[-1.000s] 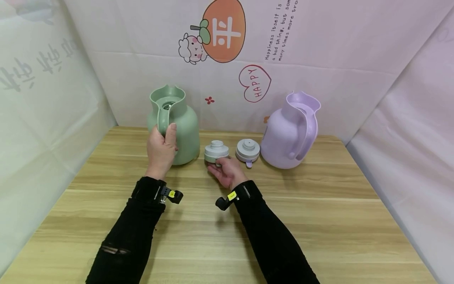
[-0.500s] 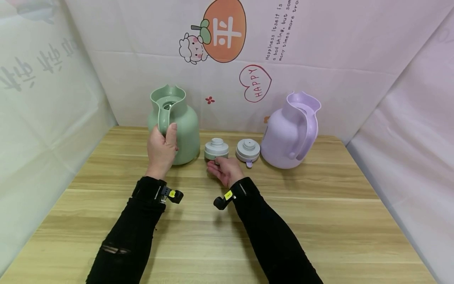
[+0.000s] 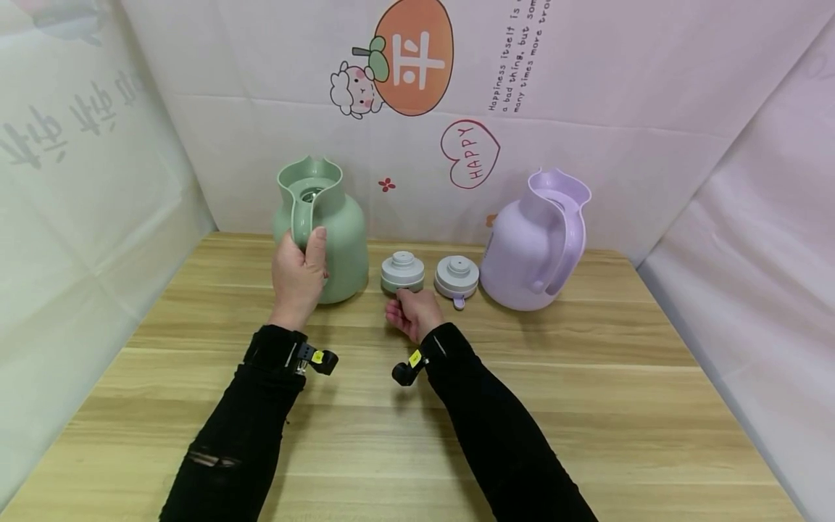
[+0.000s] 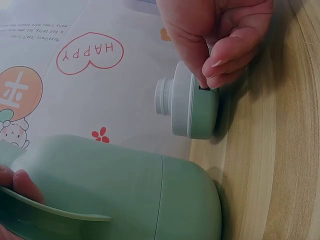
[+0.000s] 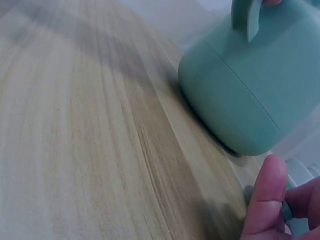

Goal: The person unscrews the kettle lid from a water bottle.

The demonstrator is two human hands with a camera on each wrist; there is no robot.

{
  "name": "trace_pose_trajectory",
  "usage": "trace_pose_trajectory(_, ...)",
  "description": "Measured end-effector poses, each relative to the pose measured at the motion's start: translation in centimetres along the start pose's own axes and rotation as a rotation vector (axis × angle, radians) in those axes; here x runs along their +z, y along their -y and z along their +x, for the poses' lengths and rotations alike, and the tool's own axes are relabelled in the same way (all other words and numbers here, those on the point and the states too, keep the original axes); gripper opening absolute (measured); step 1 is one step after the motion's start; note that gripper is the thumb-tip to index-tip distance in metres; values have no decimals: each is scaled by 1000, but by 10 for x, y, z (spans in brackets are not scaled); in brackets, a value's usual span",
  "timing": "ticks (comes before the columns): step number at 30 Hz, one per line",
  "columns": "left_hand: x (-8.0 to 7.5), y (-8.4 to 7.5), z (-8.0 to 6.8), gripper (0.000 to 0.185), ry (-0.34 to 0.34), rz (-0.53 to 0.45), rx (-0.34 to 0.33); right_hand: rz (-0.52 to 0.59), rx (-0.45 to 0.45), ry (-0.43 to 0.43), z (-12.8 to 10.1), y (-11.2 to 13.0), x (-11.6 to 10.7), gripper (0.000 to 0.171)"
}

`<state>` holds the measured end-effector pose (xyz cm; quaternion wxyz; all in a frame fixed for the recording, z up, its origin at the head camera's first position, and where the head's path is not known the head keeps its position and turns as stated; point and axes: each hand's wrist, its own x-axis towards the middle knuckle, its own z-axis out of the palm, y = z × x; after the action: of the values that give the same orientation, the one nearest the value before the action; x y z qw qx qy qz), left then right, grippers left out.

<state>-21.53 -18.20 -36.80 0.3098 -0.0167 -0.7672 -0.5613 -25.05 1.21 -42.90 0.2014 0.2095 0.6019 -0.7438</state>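
The handle of the green jug [image 3: 329, 232] is gripped by the left hand [image 3: 296, 275], with the fingers curled round it and the thumb up along it. The jug stands upright near the far edge of the tabletop [image 3: 587, 406], left of the middle. Its top is open, with no lid on it.

The green lid [image 3: 402, 273] is pinched by the right hand [image 3: 413, 313] at its near side. In the left wrist view the fingertips [image 4: 220, 75] are curled against the lid's lower rim, where a small notch is seen. The lid sits on the tabletop just beside the green jug, on its right. It cannot be told if the lid is lifted a little or rests flat.

A second lid [image 3: 457, 277], pale grey with a purple tab, lies just right of the green lid. The purple jug [image 3: 531, 246] stands upright to the right of that, near the far edge, also with no lid on it.

Black sleeves [image 3: 496, 435] are worn on both arms, and a small camera [image 3: 403, 373] is strapped on each wrist. A pale sheet [image 3: 620, 130] with a cartoon sheep, an orange shape and a "HAPPY" heart hangs behind the tabletop.
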Motion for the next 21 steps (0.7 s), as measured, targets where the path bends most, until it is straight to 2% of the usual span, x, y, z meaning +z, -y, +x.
trace_pose_trajectory(9, 0, 1, 1, 36, -5, 1, 9, -15, -10, -13, 1, 0, 2, 31)
trace_pose_trajectory(21, -1, -3, -1, 38, -5, 17, -3, -99, -59, -33, 3, -5, 1, 26)
